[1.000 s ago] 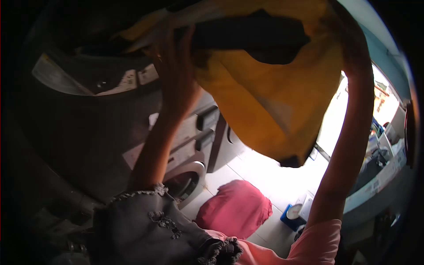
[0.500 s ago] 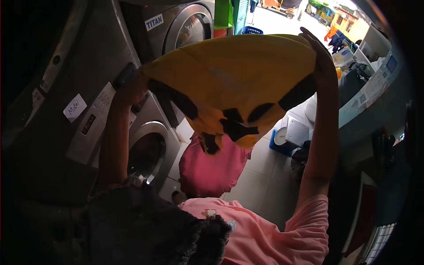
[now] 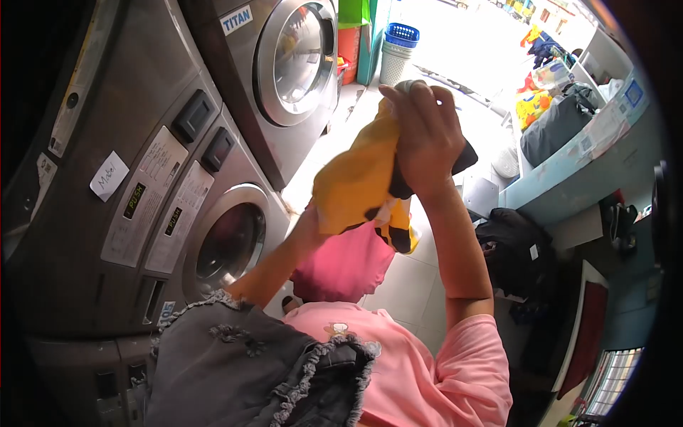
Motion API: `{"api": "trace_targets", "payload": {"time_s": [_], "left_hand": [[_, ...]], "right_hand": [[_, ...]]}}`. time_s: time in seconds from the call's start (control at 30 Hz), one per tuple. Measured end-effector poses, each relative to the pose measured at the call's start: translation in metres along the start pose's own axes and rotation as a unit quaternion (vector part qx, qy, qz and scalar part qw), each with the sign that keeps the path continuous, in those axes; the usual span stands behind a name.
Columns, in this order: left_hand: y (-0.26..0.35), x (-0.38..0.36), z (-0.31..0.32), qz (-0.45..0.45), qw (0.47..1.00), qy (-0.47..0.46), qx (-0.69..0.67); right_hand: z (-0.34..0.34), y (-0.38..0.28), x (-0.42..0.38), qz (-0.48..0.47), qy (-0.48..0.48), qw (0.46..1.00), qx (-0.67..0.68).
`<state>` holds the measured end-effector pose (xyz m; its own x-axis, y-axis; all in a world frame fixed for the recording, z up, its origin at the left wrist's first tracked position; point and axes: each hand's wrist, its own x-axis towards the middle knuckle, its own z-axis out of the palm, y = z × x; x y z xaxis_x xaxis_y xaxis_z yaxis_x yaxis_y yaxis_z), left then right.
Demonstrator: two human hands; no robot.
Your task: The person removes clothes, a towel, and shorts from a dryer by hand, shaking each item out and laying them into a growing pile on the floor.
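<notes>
My raised right hand (image 3: 427, 135) is closed on the upper end of a yellow garment with black patches (image 3: 356, 178), its fingers curled over the bunched cloth. The garment slopes down to the left, and a patterned part (image 3: 398, 231) hangs below. My left hand (image 3: 311, 222) is at the lower left end of the garment; cloth covers its fingers, so their grip is hidden. Dark grey frayed denim (image 3: 235, 363) lies draped over my left shoulder.
Stacked grey laundry machines (image 3: 178, 142) with round doors stand at the left. Behind them is a TITAN machine (image 3: 295, 64). A blue basket (image 3: 402, 34) sits near the bright doorway. Bags (image 3: 558, 128) rest on a right-hand counter, with dark cloth (image 3: 512, 249) below.
The yellow garment was spread wide between both raised hands; now it is bunched. My left hand has come down and rightward, my right hand leftward and lower. The picture is brighter.
</notes>
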<state>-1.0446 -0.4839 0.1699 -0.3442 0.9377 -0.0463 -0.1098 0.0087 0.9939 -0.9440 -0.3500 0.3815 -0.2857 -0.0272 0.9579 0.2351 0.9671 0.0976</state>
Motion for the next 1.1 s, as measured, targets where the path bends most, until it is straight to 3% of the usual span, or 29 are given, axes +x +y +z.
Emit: {"api": "trace_targets", "payload": {"time_s": [0.07, 0.1, 0.13, 0.2, 0.27, 0.3, 0.33, 0.4, 0.43, 0.47, 0.53, 0.6, 0.63, 0.73, 0.77, 0.83, 0.93, 0.97, 1.0, 1.07, 1.1], "left_hand": [[0.026, -0.018, 0.017, -0.024, 0.983, -0.022, -0.18], [0.047, -0.025, 0.027, -0.056, 0.936, -0.006, -0.347], [0.06, -0.025, 0.025, -0.061, 0.936, -0.007, -0.347], [0.086, -0.014, 0.01, 0.015, 0.847, -0.044, -0.529], [0.116, -0.005, -0.002, 0.082, 0.862, -0.141, -0.48], [0.118, 0.004, -0.01, 0.082, 0.873, -0.151, -0.457], [0.116, 0.014, -0.01, 0.079, 0.873, -0.149, -0.457], [0.105, 0.038, -0.01, 0.031, 0.975, 0.018, -0.22], [0.098, 0.067, -0.029, -0.057, 0.988, -0.008, -0.143], [0.086, 0.095, -0.048, -0.111, 0.984, 0.001, -0.14], [0.07, 0.147, -0.081, -0.178, 0.96, 0.05, -0.208], [0.076, 0.19, -0.106, -0.086, 0.947, 0.051, -0.305], [0.09, 0.198, -0.103, -0.046, 0.95, 0.007, -0.31], [0.143, 0.196, -0.085, 0.048, 0.928, -0.087, -0.358], [0.152, 0.184, -0.078, 0.09, 0.937, -0.101, -0.321], [0.136, 0.175, -0.087, 0.11, 0.947, -0.117, -0.278], [0.105, 0.135, -0.084, 0.099, 0.97, -0.104, -0.196], [0.087, 0.13, -0.087, 0.044, 0.988, -0.106, -0.1], [0.075, 0.113, -0.077, -0.012, 0.995, -0.045, -0.087], [0.016, 0.097, -0.089, -0.092, 0.995, -0.031, -0.017], [-0.005, 0.083, -0.084, -0.095, 0.995, 0.003, -0.018]], "right_hand": [[-0.003, -0.001, -0.001, 0.016, 0.01, 0.997, -0.073], [-0.003, 0.001, 0.0, 0.02, 0.007, 0.997, -0.073], [-0.003, 0.006, 0.002, 0.033, 0.039, 0.996, -0.077], [0.001, 0.025, -0.001, 0.059, 0.083, 0.995, -0.011], [0.006, 0.044, -0.01, 0.104, 0.092, 0.974, 0.178], [0.01, 0.05, -0.023, 0.168, 0.037, 0.955, 0.242], [0.013, 0.048, -0.026, 0.19, 0.023, 0.951, 0.242], [0.033, 0.057, -0.038, 0.229, -0.059, 0.949, 0.207], [0.051, 0.077, -0.049, 0.236, -0.158, 0.949, 0.139], [0.069, 0.104, -0.069, 0.243, -0.261, 0.931, 0.071], [0.086, 0.158, -0.101, 0.209, -0.313, 0.926, -0.011], [0.08, 0.181, -0.091, 0.305, -0.287, 0.907, -0.042], [0.076, 0.191, -0.083, 0.341, -0.229, 0.912, -0.027], [0.057, 0.211, -0.053, 0.202, -0.084, 0.973, -0.076], [0.048, 0.22, -0.051, 0.106, -0.035, 0.992, -0.066], [0.022, 0.201, -0.043, 0.028, -0.024, 0.997, -0.07], [-0.017, 0.143, -0.084, 0.136, -0.171, 0.976, -0.023], [-0.021, 0.127, -0.107, 0.131, -0.191, 0.973, 0.023], [-0.022, 0.109, -0.136, 0.175, -0.231, 0.956, 0.052], [-0.02, 0.078, -0.2, 0.244, -0.325, 0.91, 0.079], [-0.019, 0.062, -0.235, 0.228, -0.354, 0.904, 0.07]]}}
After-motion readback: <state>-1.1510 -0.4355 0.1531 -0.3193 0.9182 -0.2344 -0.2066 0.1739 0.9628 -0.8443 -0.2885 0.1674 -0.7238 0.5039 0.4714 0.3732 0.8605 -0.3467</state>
